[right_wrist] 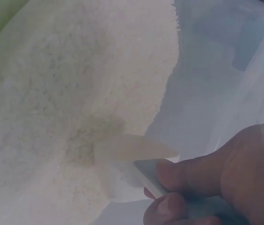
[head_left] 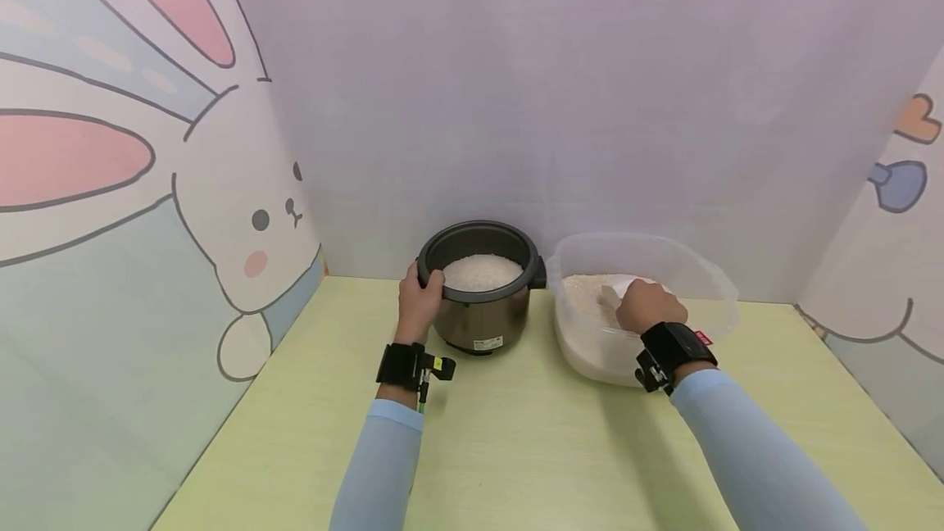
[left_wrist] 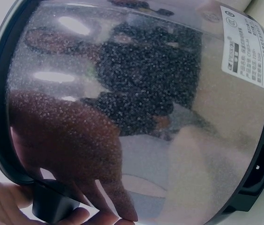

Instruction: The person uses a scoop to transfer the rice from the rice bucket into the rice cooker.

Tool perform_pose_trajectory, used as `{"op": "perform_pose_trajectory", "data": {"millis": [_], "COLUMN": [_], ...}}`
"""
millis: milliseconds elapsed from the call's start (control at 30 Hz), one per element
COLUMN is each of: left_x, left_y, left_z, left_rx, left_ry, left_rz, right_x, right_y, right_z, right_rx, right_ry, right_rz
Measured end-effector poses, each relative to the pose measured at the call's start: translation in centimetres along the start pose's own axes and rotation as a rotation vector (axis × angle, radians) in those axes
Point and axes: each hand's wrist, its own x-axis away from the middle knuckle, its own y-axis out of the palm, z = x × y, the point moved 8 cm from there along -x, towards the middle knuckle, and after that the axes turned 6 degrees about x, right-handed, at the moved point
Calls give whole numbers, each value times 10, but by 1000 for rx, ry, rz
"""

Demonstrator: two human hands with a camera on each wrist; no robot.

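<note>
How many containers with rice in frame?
2. The rice cooker pot stands centre-table, its rim gripped by the left hand. The clear plastic tub sits just right of it, where the right hand holds a white scoop.

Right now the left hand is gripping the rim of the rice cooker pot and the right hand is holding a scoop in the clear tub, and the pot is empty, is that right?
Not quite: the pot holds white rice, as the head view shows. The left hand does grip its rim, and the right hand does hold the scoop in the clear tub.
</note>
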Motion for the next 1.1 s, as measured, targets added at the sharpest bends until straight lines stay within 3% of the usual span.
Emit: {"op": "perform_pose_trajectory", "data": {"millis": [500,1100], "left_x": [0,1], "left_y": [1,-1], "left_z": [1,0], "left_rx": [6,-2], "left_ry": [-6,-11], "left_rz": [-2,3], "right_x": [-1,-2], "right_y": [4,4], "right_z": [-5,-12], "right_rx": [0,5], "right_ry": [-57,-174], "right_rz": [-62,-40]}}
